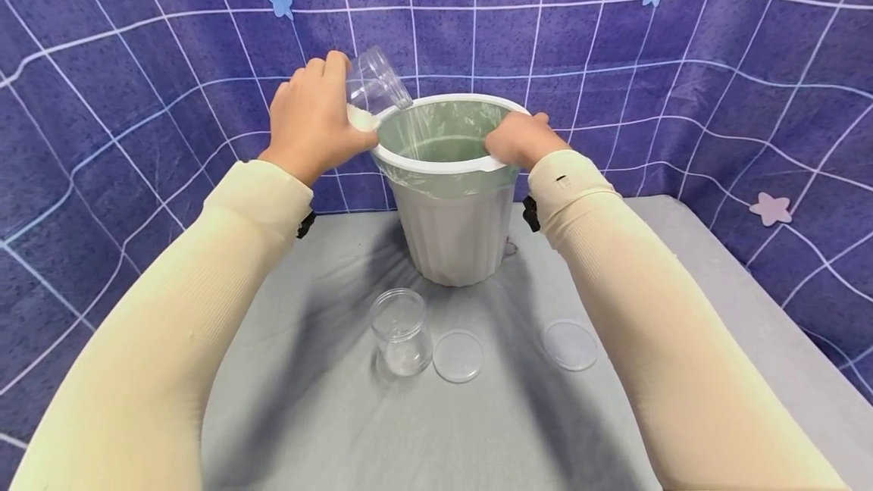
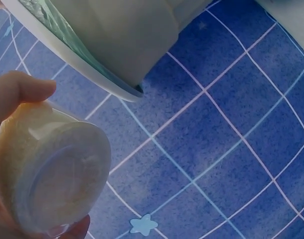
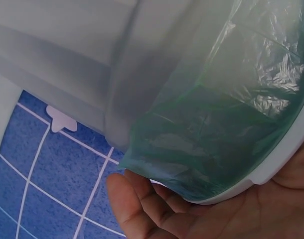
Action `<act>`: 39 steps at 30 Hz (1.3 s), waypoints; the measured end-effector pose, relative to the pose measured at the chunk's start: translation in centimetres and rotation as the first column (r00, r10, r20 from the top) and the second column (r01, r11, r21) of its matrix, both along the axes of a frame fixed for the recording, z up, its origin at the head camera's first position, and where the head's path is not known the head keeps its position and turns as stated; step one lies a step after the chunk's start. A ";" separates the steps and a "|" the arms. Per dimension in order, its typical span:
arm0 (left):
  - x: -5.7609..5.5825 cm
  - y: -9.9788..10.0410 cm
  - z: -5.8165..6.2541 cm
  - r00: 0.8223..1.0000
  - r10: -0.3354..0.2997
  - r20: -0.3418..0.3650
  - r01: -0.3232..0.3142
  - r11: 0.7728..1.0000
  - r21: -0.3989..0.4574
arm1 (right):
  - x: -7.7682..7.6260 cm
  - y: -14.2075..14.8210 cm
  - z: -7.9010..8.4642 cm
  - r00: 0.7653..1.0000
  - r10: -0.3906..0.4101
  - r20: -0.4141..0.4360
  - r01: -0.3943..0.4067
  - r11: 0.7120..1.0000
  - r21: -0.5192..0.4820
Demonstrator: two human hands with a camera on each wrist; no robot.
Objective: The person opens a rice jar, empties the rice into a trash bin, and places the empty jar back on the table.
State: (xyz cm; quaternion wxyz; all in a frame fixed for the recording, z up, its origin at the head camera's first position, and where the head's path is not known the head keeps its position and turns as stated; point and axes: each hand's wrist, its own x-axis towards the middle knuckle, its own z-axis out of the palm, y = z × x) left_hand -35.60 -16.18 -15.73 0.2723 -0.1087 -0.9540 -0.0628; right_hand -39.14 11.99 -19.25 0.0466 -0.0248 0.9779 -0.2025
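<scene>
My left hand (image 1: 314,116) grips a clear plastic jar (image 1: 378,82), tipped on its side at the left rim of the bin. White, grain-like contents (image 1: 361,118) lie along the jar's lower side, and a thin stream falls from its mouth into the bin. In the left wrist view, the jar's round base (image 2: 67,179) faces the camera. My right hand (image 1: 521,139) holds the right side of the bin's white rim (image 1: 453,167). A thin green liner bag (image 3: 207,144) is folded over the outside, with fingertips (image 3: 124,196) beside its loose edge.
The ribbed grey bin (image 1: 453,233) stands on a grey-covered table (image 1: 314,415). An open clear jar (image 1: 402,336) stands in front of it. Beside that jar lies a clear round lid (image 1: 458,357), with another lid (image 1: 570,345) farther right. A blue grid-patterned curtain (image 1: 580,36) hangs close behind.
</scene>
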 end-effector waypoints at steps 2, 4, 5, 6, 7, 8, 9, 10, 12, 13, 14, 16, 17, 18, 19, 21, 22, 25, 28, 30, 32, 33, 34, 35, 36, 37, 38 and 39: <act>-0.1 0.0 0.0 1.000 0.002 -0.015 -0.002 1.000 -0.015 | 0.0 0.1 0.1 1.000 -0.005 0.001 0.005 1.000 0.002; -0.2 0.0 0.1 1.000 0.001 -0.030 -0.002 1.000 -0.025 | 0.0 0.2 0.1 1.000 -0.007 0.002 0.007 1.000 0.007; -0.3 0.0 0.0 0.999 0.001 -0.039 -0.002 1.000 -0.031 | 0.0 0.2 0.1 1.000 -0.009 0.002 0.009 1.000 0.010; -0.3 0.0 0.0 0.999 0.000 -0.049 -0.002 0.999 -0.038 | 0.0 0.3 0.1 1.000 -0.010 0.002 0.010 1.000 0.011; -0.4 0.0 0.0 0.998 0.000 -0.057 -0.002 0.999 -0.043 | 0.0 0.3 0.1 1.000 -0.008 0.000 0.008 1.000 0.015; -0.4 0.0 0.0 0.998 -0.001 -0.065 -0.002 0.999 -0.049 | 0.0 0.2 0.1 1.000 -0.008 -0.001 0.008 1.000 0.014; -0.4 -0.1 0.0 0.997 -0.001 -0.072 -0.003 0.998 -0.055 | 0.0 0.2 0.1 1.000 -0.008 -0.002 0.008 1.000 0.015; -0.4 -0.1 -0.1 0.997 -0.001 -0.078 -0.004 0.998 -0.062 | 0.0 0.2 0.1 1.000 -0.005 -0.003 0.005 1.000 0.018; -0.4 -0.2 -0.2 0.996 0.001 -0.087 -0.008 0.997 -0.073 | 0.1 0.1 0.1 1.000 -0.003 -0.004 0.003 1.000 0.014; -0.4 -0.3 -0.2 0.996 0.003 -0.091 -0.010 0.997 -0.077 | 0.1 0.1 0.1 1.000 -0.003 -0.003 0.003 1.000 0.007; -0.4 -0.3 -0.2 0.995 0.003 -0.096 -0.011 0.997 -0.080 | 0.1 0.0 0.0 1.000 -0.001 -0.004 0.001 1.000 0.007; -0.4 -0.4 -0.2 0.994 0.004 -0.107 -0.014 0.996 -0.090 | 0.1 -0.1 0.0 1.000 0.000 -0.004 0.000 1.000 0.002; -0.4 -0.5 -0.3 0.994 0.004 -0.113 -0.014 0.995 -0.095 | 0.1 -0.1 0.0 1.000 -0.002 -0.004 0.002 1.000 -0.005; -0.5 -0.5 -0.3 0.993 0.002 -0.117 -0.014 0.995 -0.100 | 0.1 -0.1 -0.1 1.000 -0.004 -0.004 0.004 1.000 -0.008; -0.5 -0.5 -0.3 0.993 0.000 -0.119 -0.012 0.995 -0.103 | 0.1 -0.1 -0.1 1.000 -0.003 -0.005 0.003 1.000 -0.006; -0.5 -0.6 -0.4 0.992 -0.004 -0.127 -0.010 0.994 -0.109 | 0.2 -0.2 -0.1 1.000 -0.003 -0.008 0.003 1.000 -0.003; -0.5 -0.6 -0.5 0.992 -0.007 -0.129 -0.007 0.994 -0.111 | 0.2 -0.1 -0.1 1.000 -0.006 -0.009 0.006 1.000 -0.005; -0.5 -0.6 -0.5 0.990 -0.009 -0.138 -0.007 0.993 -0.118 | 0.3 -0.1 -0.1 1.000 -0.015 -0.010 0.015 1.000 -0.019; -0.4 -0.7 -0.5 0.989 -0.012 -0.148 -0.007 0.992 -0.127 | 0.4 -0.1 -0.1 1.000 -0.027 -0.009 0.026 0.999 -0.046; -0.5 -0.7 -0.4 0.988 -0.017 -0.155 -0.004 0.991 -0.136 | 0.4 0.0 0.0 0.999 -0.031 -0.009 0.031 0.998 -0.056; -0.5 -0.8 -0.3 0.987 -0.020 -0.157 -0.002 0.990 -0.139 | 0.4 -0.1 0.0 1.000 -0.030 -0.007 0.030 0.998 -0.053; -0.5 -0.8 -0.3 0.988 -0.020 -0.153 -0.002 0.990 -0.142 | 0.4 -0.1 0.0 1.000 -0.029 -0.006 0.029 0.998 -0.051; -0.5 -0.8 -0.3 0.988 -0.020 -0.151 -0.002 0.990 -0.143 | 0.4 -0.1 0.0 1.000 -0.029 -0.005 0.029 0.998 -0.050; -0.6 -0.8 -0.3 0.989 -0.019 -0.149 -0.003 0.989 -0.147 | 0.4 -0.1 0.0 1.000 -0.028 -0.003 0.028 0.998 -0.048; -0.6 -0.7 -0.3 0.989 -0.019 -0.146 -0.003 0.989 -0.149 | 0.3 -0.1 0.0 1.000 -0.026 -0.004 0.025 0.999 -0.046; -0.6 -0.7 -0.3 0.989 -0.019 -0.143 -0.003 0.989 -0.151 | 0.3 -0.1 0.0 1.000 -0.024 -0.005 0.024 0.999 -0.044; -0.6 -0.7 -0.3 0.990 -0.020 -0.142 -0.002 0.988 -0.153 | 0.3 -0.1 -0.1 1.000 -0.023 -0.007 0.023 0.999 -0.045; -0.6 -0.8 -0.3 0.989 -0.020 -0.143 -0.003 0.988 -0.156 | 0.3 -0.1 -0.1 1.000 -0.021 -0.009 0.020 0.999 -0.046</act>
